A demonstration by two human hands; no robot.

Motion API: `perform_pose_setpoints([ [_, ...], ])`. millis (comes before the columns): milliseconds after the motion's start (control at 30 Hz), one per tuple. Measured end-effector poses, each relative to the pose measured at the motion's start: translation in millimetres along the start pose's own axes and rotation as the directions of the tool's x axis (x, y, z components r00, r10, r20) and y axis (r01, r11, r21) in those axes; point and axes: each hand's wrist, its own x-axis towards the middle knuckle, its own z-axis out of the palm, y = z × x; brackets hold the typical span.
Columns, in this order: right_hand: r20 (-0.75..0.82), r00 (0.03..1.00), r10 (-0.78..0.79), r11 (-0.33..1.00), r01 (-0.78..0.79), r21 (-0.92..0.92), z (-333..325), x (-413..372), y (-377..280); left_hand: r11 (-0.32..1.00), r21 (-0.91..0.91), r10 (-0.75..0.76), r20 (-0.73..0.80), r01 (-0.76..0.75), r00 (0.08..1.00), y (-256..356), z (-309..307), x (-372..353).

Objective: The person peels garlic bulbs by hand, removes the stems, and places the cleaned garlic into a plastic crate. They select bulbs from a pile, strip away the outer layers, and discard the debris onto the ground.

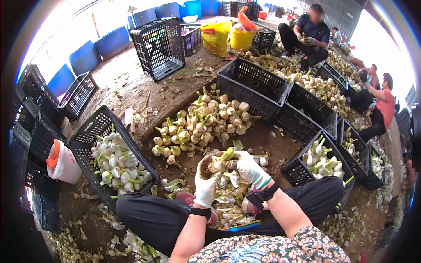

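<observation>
Both my hands wear dirty white gloves and meet over one garlic bulb (220,163) with a green stalk. My left hand (205,180) cups the bulb from below. My right hand (250,168) grips its top and stalk. Under them, between my crossed legs, lies a heap of peeled skins and cut stalks (228,199). A pile of unpeeled, muddy garlic bulbs (201,125) sits on the ground just beyond my hands.
A black crate (90,138) of cleaned white bulbs stands at my left, another crate (307,168) at my right. Empty black crates (256,83) lie beyond the pile. Other people sit at the far right beside more garlic. Blue drums line the back.
</observation>
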Motion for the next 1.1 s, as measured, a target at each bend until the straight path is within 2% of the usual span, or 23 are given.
perform_pose_setpoints([
  [33,0.001,1.0,-0.001,1.0,0.001,0.001,-3.6,0.2,-0.3,0.994,-0.104,-0.017,0.033,0.021,0.999,3.8,1.1,-1.5],
  [100,0.124,0.977,-0.174,0.948,0.2,-0.249,-12.8,1.6,1.1,0.989,-0.146,-0.022,0.078,0.033,0.997,11.9,1.1,-2.7],
  [133,0.145,0.96,-0.238,0.919,0.271,-0.286,-13.6,4.9,1.6,0.981,-0.168,-0.091,0.058,0.099,0.994,19.4,3.1,-3.6],
  [167,0.144,0.961,-0.237,0.918,0.27,-0.289,-13.8,2.6,3.8,0.968,-0.192,-0.16,0.039,0.164,0.986,23.1,4.7,-4.8],
  [233,0.009,0.988,-0.153,0.942,0.148,-0.3,-8.4,1.1,4.8,0.977,-0.153,-0.148,0.029,0.151,0.989,18.0,5.2,-5.3],
  [267,-0.028,0.979,-0.201,0.912,0.176,-0.371,4.4,-1.1,-2.3,0.998,-0.05,-0.041,0.036,0.043,0.999,12.2,4.3,-4.5],
  [300,-0.108,0.984,-0.143,0.941,0.101,-0.324,16.9,-10.2,-8.5,0.997,0.05,0.063,0.052,-0.066,0.997,5.6,3.9,-4.2],
  [367,-0.217,0.974,-0.061,0.973,0.01,-0.229,18.3,-8.9,8.6,0.995,0.051,0.081,0.038,-0.083,0.996,5.2,7.2,-4.0],
  [433,-0.242,0.965,-0.102,0.994,0.09,-0.059,18.9,-3.8,27.0,0.992,0.108,0.053,0.032,-0.056,0.998,8.5,3.8,-4.6],
  [500,-0.181,0.978,-0.105,0.994,0.109,0.01,12.7,-3.9,29.0,0.977,0.167,0.137,0.008,-0.136,0.991,10.8,5.4,-5.3],
  [567,-0.114,0.978,-0.176,0.983,0.169,-0.07,5.2,-7.2,20.8,0.987,-0.117,-0.103,0.08,0.112,0.991,31.7,8.9,-9.1],
  [600,-0.045,0.969,-0.245,0.961,0.236,-0.146,1.3,-8.6,16.3,0.973,-0.13,-0.185,0.066,0.192,0.981,30.8,5.1,-6.8],
  [633,-0.046,0.968,-0.245,0.96,0.236,-0.148,-3.8,-8.8,15.3,0.972,-0.132,-0.185,0.067,0.192,0.98,26.4,0.4,-4.7],
  [700,-0.023,0.971,-0.237,0.965,0.233,-0.122,-12.2,-7.7,15.4,0.807,-0.39,-0.459,0.056,0.443,0.887,18.1,-9.0,-2.7],
  [767,-0.078,0.973,-0.218,0.974,0.212,-0.076,-3.3,-11.4,13.1,0.798,-0.345,-0.498,0.084,0.494,0.863,26.2,-2.3,-4.4],
  [800,-0.086,0.927,-0.365,0.895,0.324,-0.306,0.6,-12.1,12.6,0.928,-0.144,-0.34,0.052,0.344,0.939,24.4,4.4,-4.6],
  [833,-0.06,0.863,-0.501,0.754,0.402,-0.519,2.4,-13.9,11.6,0.984,0.065,-0.17,0.056,0.166,0.984,22.3,11.1,-5.3],
  [867,-0.029,0.834,-0.551,0.666,0.418,-0.617,3.1,-16.6,8.6,0.966,0.258,-0.03,0.115,0.0,0.993,21.7,18.1,-4.5],
  [900,-0.015,0.871,-0.492,0.752,0.416,-0.511,-1.1,-13.5,19.5,0.962,0.269,-0.061,0.058,0.044,0.996,14.6,12.3,-3.5],
  [967,-0.166,0.972,-0.167,0.971,0.132,-0.201,3.2,-18.3,10.0,0.981,0.058,-0.19,0.081,0.186,0.978,22.9,9.2,-3.7],
  [1033,-0.229,0.96,-0.162,0.945,0.217,0.244,-1.7,-24.3,1.5,0.976,-0.109,-0.164,0.183,0.186,0.969,35.7,11.8,-4.3],
  [1067,-0.267,0.957,-0.113,0.864,0.228,0.449,-41.5,4.0,47.9,0.972,-0.121,-0.166,0.249,0.201,0.954,39.1,7.9,-3.4],
  [1100,-0.396,0.918,0.003,0.763,0.254,0.595,-51.6,5.2,49.6,0.973,-0.12,-0.163,0.246,0.197,0.955,40.9,6.1,-4.0],
])
